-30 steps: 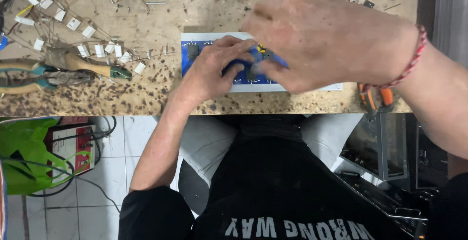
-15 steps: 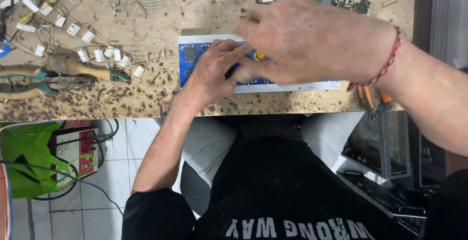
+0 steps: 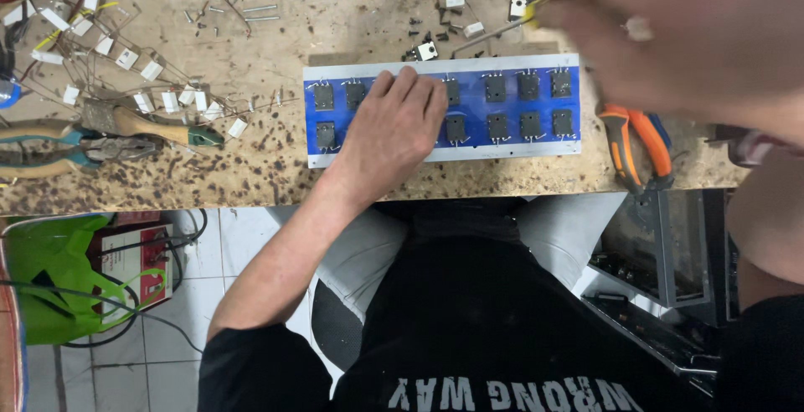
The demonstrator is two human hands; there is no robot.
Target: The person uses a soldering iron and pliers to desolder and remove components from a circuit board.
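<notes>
A long blue board (image 3: 511,107) with a pale metal rim lies on the speckled workbench, carrying two rows of black square components with wire legs. My left hand (image 3: 394,131) rests flat on its left half, fingers together over several components. My right hand (image 3: 687,35) hovers blurred and close to the camera above the board's right end. It is closed on a yellow-handled screwdriver (image 3: 494,33), whose thin shaft points down-left to the bench just behind the board.
Orange-handled pliers (image 3: 636,144) lie right of the board. Teal-handled pliers (image 3: 50,148) and a wooden-handled tool (image 3: 142,123) lie at the left among several white block resistors (image 3: 126,59). Loose black parts (image 3: 427,48) sit behind the board. A green bag (image 3: 50,278) hangs below the bench.
My right hand has lifted off the board, up and to the right, uncovering the right half. My left hand has stayed on the board's left part.
</notes>
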